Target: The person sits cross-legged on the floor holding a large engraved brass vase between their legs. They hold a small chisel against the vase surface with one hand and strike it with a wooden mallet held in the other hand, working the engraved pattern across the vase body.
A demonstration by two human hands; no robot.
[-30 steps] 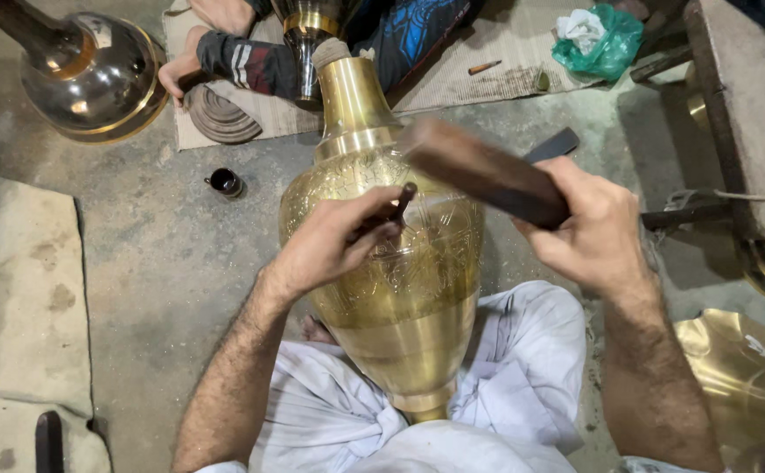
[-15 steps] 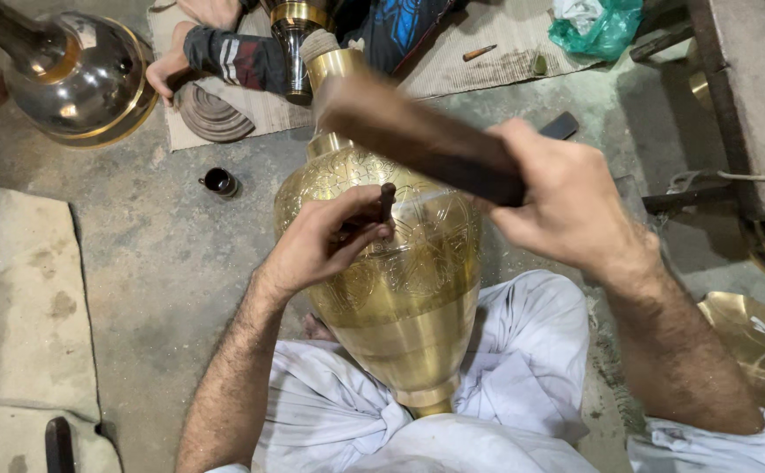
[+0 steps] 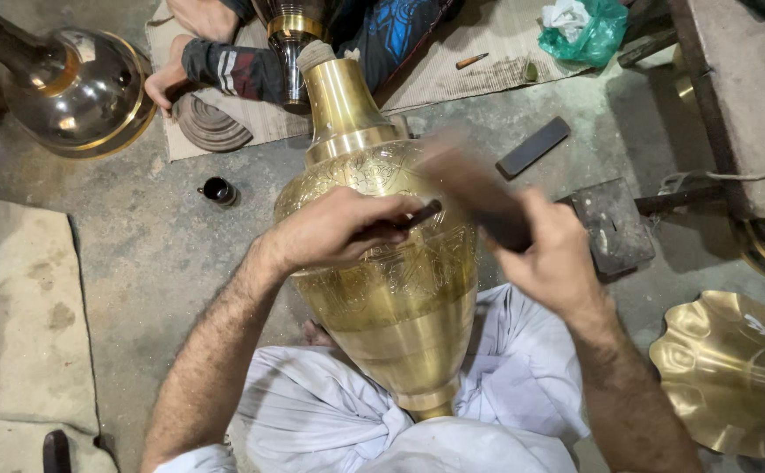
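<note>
Big brass vase (image 3: pixel 382 289) lies tilted across the person's lap, base toward the body, neck pointing away; prob. so the engraved belly faces up for working. Left hand (image 3: pixel 334 232) rests on the belly, fingers curled tight round a thin dark chisel (image 3: pixel 413 216), tip near the surface. Resting the hand on the vase likely steadies the tool. Right hand (image 3: pixel 553 254) is closed round a dark wooden mallet (image 3: pixel 474 197), blurred w/ motion, head just beside the chisel's top end.

Nearby on the concrete floor: small dark cup (image 3: pixel 218 190), contents can't be told. Green bag (image 3: pixel 586 31) top right w/ white stuff poking out. Flat dark bar (image 3: pixel 533 146) lies apart from the vase. Scalloped brass bowl (image 3: pixel 724 372) at right, looks empty. Round brass pot (image 3: pixel 67 88) top left. Another person's hand (image 3: pixel 165 85) in a striped sleeve reaches onto the mat (image 3: pixel 453 74) beyond the vase's neck
</note>
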